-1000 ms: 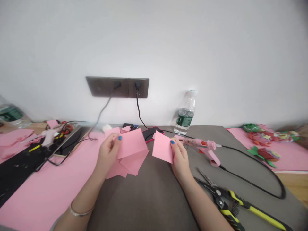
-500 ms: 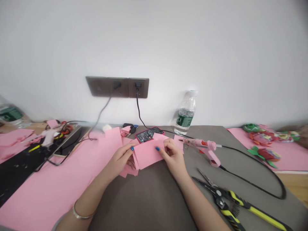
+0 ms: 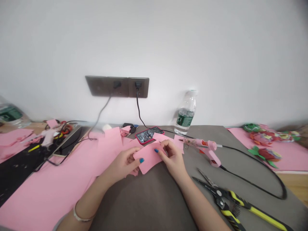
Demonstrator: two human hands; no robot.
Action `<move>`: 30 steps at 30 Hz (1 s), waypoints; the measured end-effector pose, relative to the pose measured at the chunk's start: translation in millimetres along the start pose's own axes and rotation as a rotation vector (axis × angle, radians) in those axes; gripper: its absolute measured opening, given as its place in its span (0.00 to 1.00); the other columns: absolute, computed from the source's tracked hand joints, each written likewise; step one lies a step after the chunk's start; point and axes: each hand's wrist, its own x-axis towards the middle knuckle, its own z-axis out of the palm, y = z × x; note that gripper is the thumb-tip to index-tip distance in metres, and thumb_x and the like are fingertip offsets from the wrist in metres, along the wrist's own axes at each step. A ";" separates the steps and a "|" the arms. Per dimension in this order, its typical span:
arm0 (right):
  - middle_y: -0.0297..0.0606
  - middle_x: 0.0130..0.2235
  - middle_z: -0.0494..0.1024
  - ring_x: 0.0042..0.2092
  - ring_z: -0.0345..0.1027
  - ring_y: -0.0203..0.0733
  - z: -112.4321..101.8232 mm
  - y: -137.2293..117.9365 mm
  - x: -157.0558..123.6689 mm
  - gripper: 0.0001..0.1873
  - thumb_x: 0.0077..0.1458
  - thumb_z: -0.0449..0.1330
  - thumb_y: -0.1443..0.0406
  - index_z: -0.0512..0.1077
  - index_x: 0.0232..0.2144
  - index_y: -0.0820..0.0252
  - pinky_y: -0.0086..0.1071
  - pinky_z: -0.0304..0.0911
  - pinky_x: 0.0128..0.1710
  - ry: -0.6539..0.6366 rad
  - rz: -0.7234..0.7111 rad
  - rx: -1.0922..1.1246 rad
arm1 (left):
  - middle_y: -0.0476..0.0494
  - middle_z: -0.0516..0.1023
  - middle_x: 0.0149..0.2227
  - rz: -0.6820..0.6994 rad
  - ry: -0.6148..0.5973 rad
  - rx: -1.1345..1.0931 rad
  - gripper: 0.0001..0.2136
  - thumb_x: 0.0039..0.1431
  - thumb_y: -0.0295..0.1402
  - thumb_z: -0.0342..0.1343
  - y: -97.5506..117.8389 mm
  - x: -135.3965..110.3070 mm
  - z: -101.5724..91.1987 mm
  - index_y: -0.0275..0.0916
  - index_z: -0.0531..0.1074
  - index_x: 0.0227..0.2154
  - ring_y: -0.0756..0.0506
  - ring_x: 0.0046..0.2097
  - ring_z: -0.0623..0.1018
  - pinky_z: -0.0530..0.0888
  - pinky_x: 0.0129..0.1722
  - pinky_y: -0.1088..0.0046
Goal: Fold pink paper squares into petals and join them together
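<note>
Between my hands, above the grey table, is a small rectangle of pink paper (image 3: 150,157), slightly bowed. My left hand (image 3: 126,161) pinches its left end, thumb on the front and fingers behind. At the upper right edge my right hand (image 3: 172,156) grips it between thumb and curled fingers. Whether it is one sheet or a few stacked ones, I cannot tell. More pink pieces lie behind and below the hands. Just beyond is a phone (image 3: 149,134) in a red-pink case, its screen lit.
A pink glue gun (image 3: 205,148) with a black cord lies right of my hands, nearer me some black-and-yellow pliers (image 3: 221,195). A water bottle (image 3: 185,117) stands by the wall. Paper flowers (image 3: 268,154) rest far right; a large pink sheet (image 3: 53,189) covers the left.
My left thumb has moved right and down onto the front of the pink paper. The paper has tilted and now bows, its edges closer together. My right hand has barely shifted.
</note>
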 end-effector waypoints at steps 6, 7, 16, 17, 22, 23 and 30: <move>0.33 0.34 0.68 0.34 0.62 0.41 4.0 -2.1 -4.1 0.16 0.62 0.60 0.59 0.63 0.50 0.52 0.34 0.58 0.34 -0.115 -0.060 0.108 | 0.54 0.61 0.23 0.132 0.159 0.319 0.16 0.63 0.41 0.52 -0.1 2.5 -4.7 0.40 0.59 0.22 0.50 0.25 0.68 0.63 0.24 0.76; 0.33 0.34 0.68 0.34 0.63 0.42 3.8 -1.2 -4.2 0.18 0.63 0.58 0.58 0.61 0.53 0.51 0.34 0.59 0.34 -0.111 -0.065 0.115 | 0.54 0.59 0.23 0.142 0.234 0.333 0.16 0.63 0.41 0.51 -0.6 3.3 -9.2 0.40 0.59 0.22 0.50 0.25 0.66 0.61 0.25 0.76; 0.36 0.37 0.69 0.35 0.64 0.42 0.1 9.2 -1.9 0.13 0.65 0.54 0.60 0.65 0.51 0.53 0.34 0.60 0.35 -0.025 -0.022 0.073 | 0.47 0.69 0.30 0.189 0.400 0.445 0.13 0.58 0.37 0.49 1.0 4.3 -37.5 0.41 0.60 0.20 0.43 0.35 0.70 0.66 0.36 0.69; 0.36 0.37 0.70 0.35 0.64 0.42 0.3 8.9 -1.8 0.12 0.64 0.54 0.61 0.66 0.50 0.54 0.34 0.61 0.35 -0.038 -0.020 0.045 | 0.44 0.73 0.35 0.195 0.361 0.481 0.12 0.57 0.36 0.51 0.2 4.1 -36.0 0.40 0.63 0.19 0.41 0.39 0.72 0.67 0.40 0.67; 0.38 0.37 0.74 0.36 0.67 0.42 2.2 2.9 -2.9 0.08 0.59 0.55 0.71 0.71 0.39 0.56 0.35 0.62 0.36 -0.265 -0.082 -0.200 | 0.38 0.74 0.45 0.149 0.351 0.783 0.07 0.56 0.39 0.55 -8.2 3.6 -29.8 0.40 0.70 0.30 0.33 0.50 0.70 0.68 0.50 0.54; 0.38 0.38 0.75 0.38 0.67 0.43 2.5 1.6 -3.4 0.09 0.58 0.55 0.73 0.72 0.38 0.56 0.35 0.63 0.38 -0.314 -0.114 -0.242 | 0.38 0.74 0.43 0.131 0.374 0.799 0.08 0.55 0.39 0.56 -9.5 3.5 -29.4 0.40 0.69 0.33 0.33 0.49 0.71 0.69 0.49 0.53; 0.39 0.40 0.77 0.43 0.68 0.46 3.5 -0.9 -4.2 0.13 0.55 0.57 0.78 0.75 0.35 0.56 0.40 0.64 0.46 -0.422 -0.173 -0.364 | 0.40 0.75 0.51 0.125 0.371 0.648 0.20 0.52 0.31 0.59 -7.8 4.7 -22.5 0.43 0.66 0.49 0.35 0.55 0.74 0.70 0.53 0.55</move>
